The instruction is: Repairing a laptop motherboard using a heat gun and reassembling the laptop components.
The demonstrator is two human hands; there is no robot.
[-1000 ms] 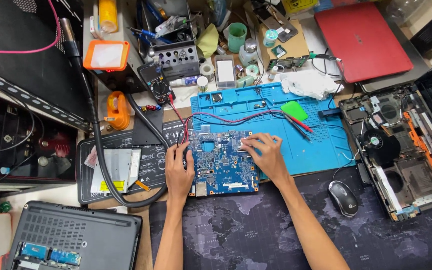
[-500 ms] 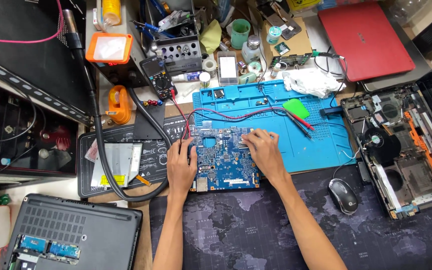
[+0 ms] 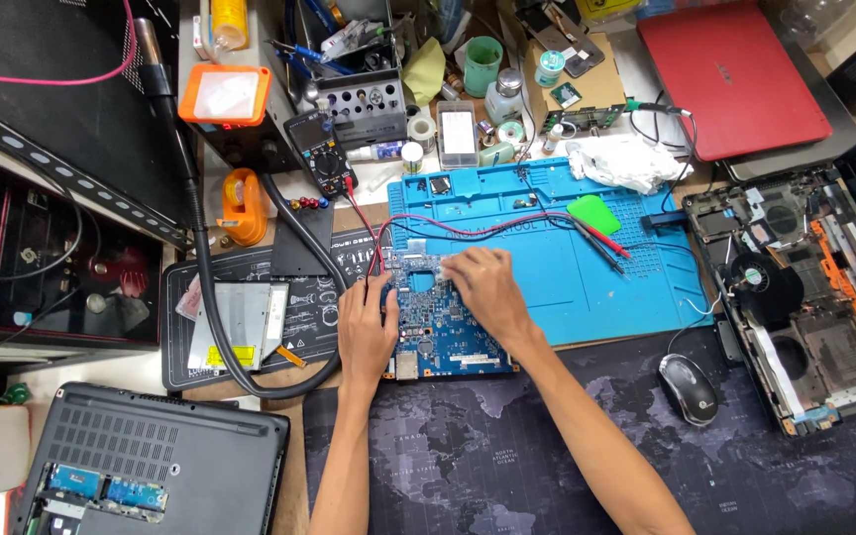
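Observation:
A blue laptop motherboard [image 3: 445, 342] lies flat at the near edge of a blue silicone work mat [image 3: 567, 267]. My left hand [image 3: 365, 330] grips the board's left edge, fingers curled over it. My right hand [image 3: 482, 287] rests palm down on the board's upper right part, fingers spread toward its top edge. Red and black probe leads [image 3: 507, 226] run from a multimeter [image 3: 319, 157] across the mat just beyond my right hand.
An opened laptop chassis [image 3: 804, 297] sits at the right, with a computer mouse [image 3: 688, 388] near it. A red laptop [image 3: 730, 74] lies at the back right. A closed black laptop base [image 3: 151, 466] is at the lower left, an optical drive [image 3: 240, 322] beside my left hand.
The view has shifted slightly. My right hand has slid a little left and up along the board's top part. My left hand keeps its hold on the left edge.

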